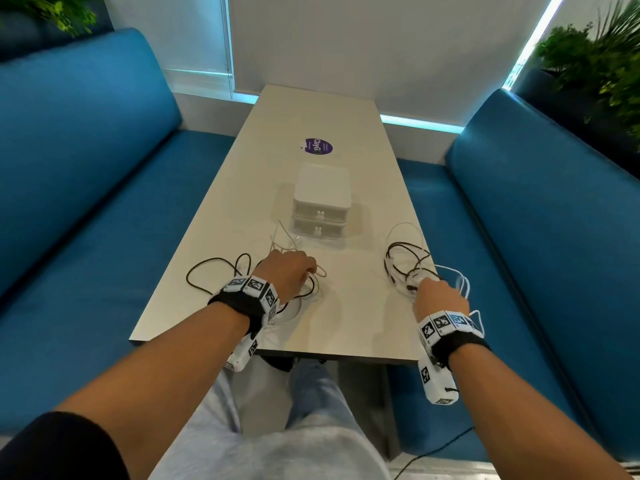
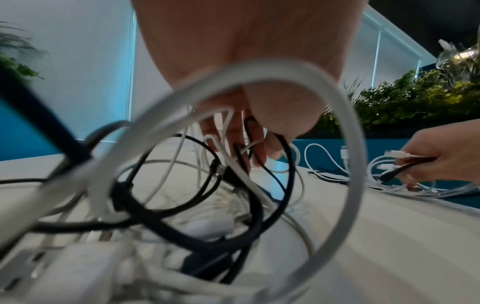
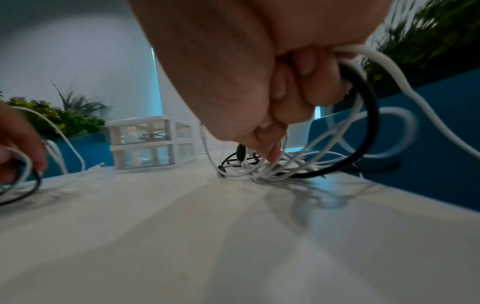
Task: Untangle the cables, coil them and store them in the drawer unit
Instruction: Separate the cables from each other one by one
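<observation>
Two tangles of black and white cables lie on the pale table (image 1: 346, 323). My left hand (image 1: 289, 273) sits on the left tangle (image 1: 221, 268), its fingers (image 2: 233, 133) curled among black and white strands (image 2: 197, 197). My right hand (image 1: 438, 297) grips the right tangle (image 1: 407, 259) at the table's right edge, fingers (image 3: 293, 90) closed round a black loop (image 3: 363, 115) and white cables (image 3: 389, 67). A white two-drawer unit (image 1: 320, 202) stands mid-table behind both hands, drawers closed; it also shows in the right wrist view (image 3: 150, 142).
A purple round sticker (image 1: 316, 146) lies beyond the drawer unit. Blue benches (image 1: 86, 161) flank the table on both sides, with plants (image 1: 595, 60) behind them. White loops of the right tangle hang over the table's right edge. A black cord (image 1: 436, 452) trails on the floor.
</observation>
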A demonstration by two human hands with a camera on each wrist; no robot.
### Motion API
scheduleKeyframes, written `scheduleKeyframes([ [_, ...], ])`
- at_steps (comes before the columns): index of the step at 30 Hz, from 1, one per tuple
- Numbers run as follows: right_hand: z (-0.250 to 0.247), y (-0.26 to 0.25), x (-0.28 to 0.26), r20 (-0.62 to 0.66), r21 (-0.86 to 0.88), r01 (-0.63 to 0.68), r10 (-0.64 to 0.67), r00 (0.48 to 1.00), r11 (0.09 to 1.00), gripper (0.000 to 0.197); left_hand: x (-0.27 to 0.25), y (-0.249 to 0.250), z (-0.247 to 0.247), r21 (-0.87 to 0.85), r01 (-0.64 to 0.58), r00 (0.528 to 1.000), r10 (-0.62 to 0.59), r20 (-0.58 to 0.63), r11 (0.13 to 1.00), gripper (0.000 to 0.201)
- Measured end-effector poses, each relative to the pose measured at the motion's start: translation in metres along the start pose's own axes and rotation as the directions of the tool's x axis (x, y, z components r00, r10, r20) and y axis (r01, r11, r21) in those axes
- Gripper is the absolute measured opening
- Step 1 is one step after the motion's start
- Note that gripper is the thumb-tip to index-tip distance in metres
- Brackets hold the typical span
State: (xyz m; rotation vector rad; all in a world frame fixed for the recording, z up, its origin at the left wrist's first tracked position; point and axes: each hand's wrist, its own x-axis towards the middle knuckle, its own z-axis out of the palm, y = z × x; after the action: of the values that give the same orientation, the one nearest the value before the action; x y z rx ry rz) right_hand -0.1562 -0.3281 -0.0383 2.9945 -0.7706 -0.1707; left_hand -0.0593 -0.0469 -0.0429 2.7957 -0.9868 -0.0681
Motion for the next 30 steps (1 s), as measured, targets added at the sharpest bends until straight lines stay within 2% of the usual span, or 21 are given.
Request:
scheduleKeyframes([
  [4, 0.004, 0.005, -0.006, -0.002, -0.005, 0.010, -0.010, 1.000, 1.000, 0.021, 0.000, -0.002, 0.001, -0.008, -0.009, 0.999, 0.009, 0.033, 1.000, 0.030],
  [7, 0.007, -0.009, -0.008, -0.075, 0.090, 0.061, -0.054, 0.996, 0.994, 0.022, 0.000, -0.001, 0.001, -0.016, -0.012, 0.999, 0.013, 0.046, 1.000, 0.032],
  [10, 0.007, -0.026, -0.007, -0.130, 0.215, 0.169, -0.144, 0.981, 0.962, 0.031, 0.000, 0.000, 0.002, -0.002, -0.030, 0.999, 0.030, 0.023, 1.000, 0.036],
  [13, 0.007, -0.041, -0.007, -0.041, 0.365, 0.281, -0.286, 0.957, 0.888, 0.029, -0.004, 0.006, 0.000, 0.012, -0.043, 0.999, 0.044, -0.012, 0.999, 0.035],
  [15, 0.009, -0.048, -0.008, 0.029, 0.448, 0.296, -0.345, 0.938, 0.843, 0.024, -0.008, 0.010, -0.004, -0.010, -0.054, 0.996, 0.053, -0.074, 0.999, 0.036],
  [19, 0.015, -0.061, -0.012, 0.054, 0.530, 0.275, -0.356, 0.933, 0.802, 0.024, -0.014, 0.014, -0.013, -0.096, -0.031, 0.978, 0.011, -0.206, 0.995, 0.030],
  [21, 0.016, -0.066, -0.015, 0.060, 0.566, 0.250, -0.341, 0.938, 0.786, 0.027, -0.016, 0.010, -0.020, -0.171, -0.009, 0.976, -0.029, -0.218, 0.985, 0.026],
  [23, 0.016, -0.071, -0.017, 0.067, 0.555, 0.240, -0.331, 0.941, 0.796, 0.031, -0.017, 0.001, -0.025, -0.188, 0.004, 0.990, -0.031, -0.137, 0.982, 0.028],
  [25, 0.019, -0.073, -0.017, 0.086, 0.537, 0.243, -0.340, 0.937, 0.808, 0.029, -0.020, -0.006, -0.025, -0.099, -0.034, 0.999, 0.036, 0.020, 0.994, 0.045],
  [27, 0.021, -0.074, -0.018, 0.123, 0.559, 0.228, -0.352, 0.928, 0.797, 0.027, -0.026, -0.013, -0.021, 0.021, -0.098, 0.985, 0.094, 0.143, 0.995, 0.064],
  [30, 0.021, -0.076, -0.022, 0.182, 0.588, 0.213, -0.385, 0.905, 0.780, 0.025, -0.030, -0.021, -0.015, 0.077, -0.073, 0.981, 0.058, 0.184, 0.994, 0.072],
])
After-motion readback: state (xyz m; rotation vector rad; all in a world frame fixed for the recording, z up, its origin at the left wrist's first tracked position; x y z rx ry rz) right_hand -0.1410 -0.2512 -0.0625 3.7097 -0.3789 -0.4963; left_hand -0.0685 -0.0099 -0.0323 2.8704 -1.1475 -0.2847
